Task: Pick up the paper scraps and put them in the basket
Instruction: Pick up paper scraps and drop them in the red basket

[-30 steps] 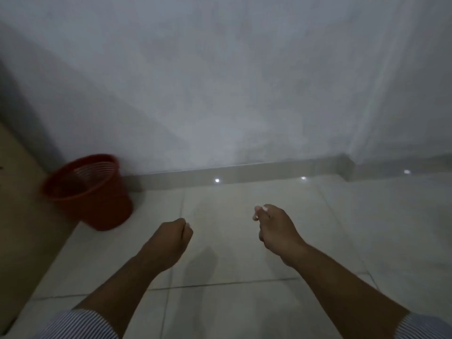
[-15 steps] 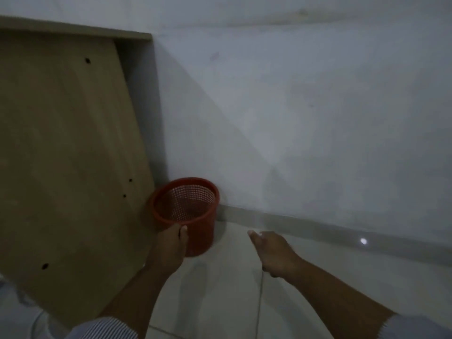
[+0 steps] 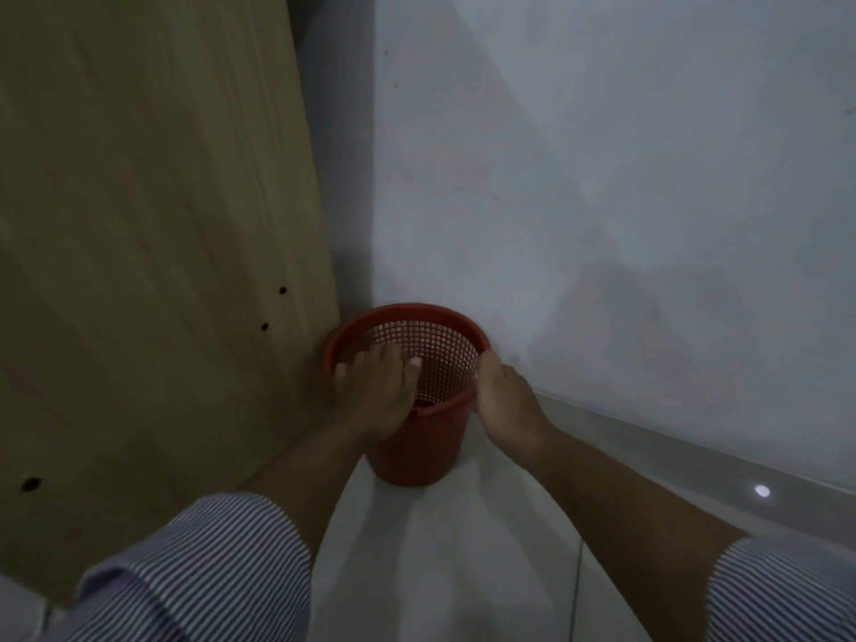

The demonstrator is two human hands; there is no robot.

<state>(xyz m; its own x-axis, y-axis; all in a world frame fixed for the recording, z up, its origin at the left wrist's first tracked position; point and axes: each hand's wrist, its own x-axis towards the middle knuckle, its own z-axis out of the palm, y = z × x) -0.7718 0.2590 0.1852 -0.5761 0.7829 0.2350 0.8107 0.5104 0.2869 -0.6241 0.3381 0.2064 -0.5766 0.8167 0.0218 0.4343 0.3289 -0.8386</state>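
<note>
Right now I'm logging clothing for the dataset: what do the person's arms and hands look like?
Both hands, the left hand and the right hand, are bare, without gloves. Forearms are uncovered; blue-and-white striped sleeves sit pushed up near the elbows.

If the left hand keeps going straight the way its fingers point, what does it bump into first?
Probably the far inside wall of the red basket. The left hand is spread over the rim's near left side, fingers pointing across the opening. Depth is hard to judge, so it might pass over the rim instead.
</note>
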